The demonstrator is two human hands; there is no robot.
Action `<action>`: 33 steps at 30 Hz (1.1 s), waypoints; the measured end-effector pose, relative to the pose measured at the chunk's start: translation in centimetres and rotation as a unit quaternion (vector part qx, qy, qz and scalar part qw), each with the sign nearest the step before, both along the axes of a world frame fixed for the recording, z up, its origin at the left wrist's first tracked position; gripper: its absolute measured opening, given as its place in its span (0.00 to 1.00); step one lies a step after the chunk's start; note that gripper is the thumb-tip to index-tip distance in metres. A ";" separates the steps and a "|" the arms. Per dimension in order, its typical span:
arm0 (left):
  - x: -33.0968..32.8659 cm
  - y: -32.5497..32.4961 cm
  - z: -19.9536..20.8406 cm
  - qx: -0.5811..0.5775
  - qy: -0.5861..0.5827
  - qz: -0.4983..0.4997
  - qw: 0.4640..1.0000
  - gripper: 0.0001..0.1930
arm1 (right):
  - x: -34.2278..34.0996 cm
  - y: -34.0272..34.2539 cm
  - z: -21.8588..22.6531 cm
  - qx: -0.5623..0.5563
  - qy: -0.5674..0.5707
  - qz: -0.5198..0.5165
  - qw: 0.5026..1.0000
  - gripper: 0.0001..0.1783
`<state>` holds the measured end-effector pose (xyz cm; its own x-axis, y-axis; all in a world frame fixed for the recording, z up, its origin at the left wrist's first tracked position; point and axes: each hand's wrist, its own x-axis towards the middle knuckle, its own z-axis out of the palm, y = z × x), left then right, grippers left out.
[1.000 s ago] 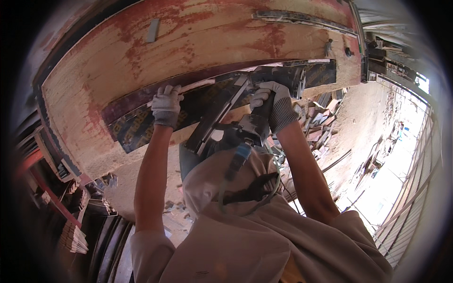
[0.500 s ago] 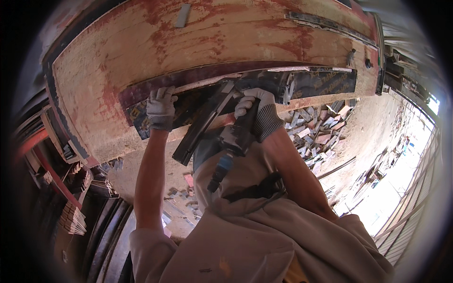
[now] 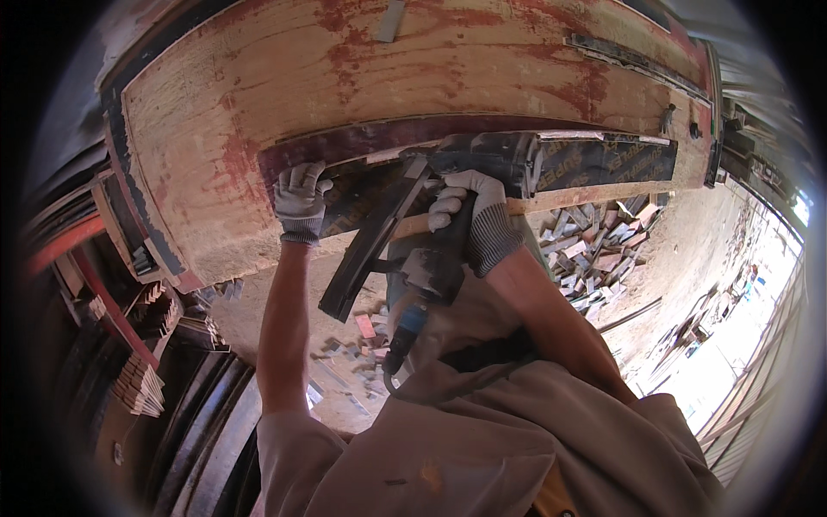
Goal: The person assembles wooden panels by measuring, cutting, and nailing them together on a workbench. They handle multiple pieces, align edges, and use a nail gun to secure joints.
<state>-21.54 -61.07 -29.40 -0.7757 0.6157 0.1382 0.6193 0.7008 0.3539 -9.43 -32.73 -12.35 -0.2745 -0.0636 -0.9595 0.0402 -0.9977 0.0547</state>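
My right hand [image 3: 479, 215], in a grey-white knit glove, is wrapped round the handle of a black nail gun [image 3: 493, 155]. The gun's long magazine slants down to the left, and a blue air fitting [image 3: 412, 320] hangs from its handle end. A black-faced plywood strip [image 3: 607, 165] lies along the near edge of the workbench [image 3: 215, 177], partly covered by the gun. Behind it runs a maroon strip [image 3: 379, 134]. My gloved left hand [image 3: 301, 198] grips the strips near their left end, fingers bent over them. The gun's nose is hard to make out.
On the bench lie a small grey piece [image 3: 390, 21] and a narrow dark strip [image 3: 637, 65] at the far right. Plywood offcuts [image 3: 594, 250] are heaped on the floor beyond the near edge. Stacked boards [image 3: 142, 388] stand at the left. An air hose [image 3: 431, 400] crosses my lap.
The bench, strips and both hands appear shifted rightward in the view. The nail gun's body has swung slightly, and its air hose now shows. Both hands keep their grips.
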 end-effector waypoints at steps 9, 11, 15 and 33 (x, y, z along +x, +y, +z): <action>0.0 0.1 -0.2 0.018 0.015 0.004 1.000 0.20 | -1.9 -3.7 -0.7 0.017 -0.015 0.037 0.999 0.06; -0.1 0.0 -0.4 0.026 0.019 -0.002 0.999 0.20 | -2.2 -3.9 -0.4 0.053 -0.032 0.059 0.996 0.06; -0.3 -0.5 -0.9 0.067 -0.017 0.006 0.998 0.19 | -3.0 -4.7 0.6 0.044 -0.021 0.042 0.998 0.05; -1.5 -3.1 -1.3 0.186 -0.121 -0.048 0.974 0.25 | -4.3 -8.9 -0.5 -0.013 -0.025 0.058 0.998 0.03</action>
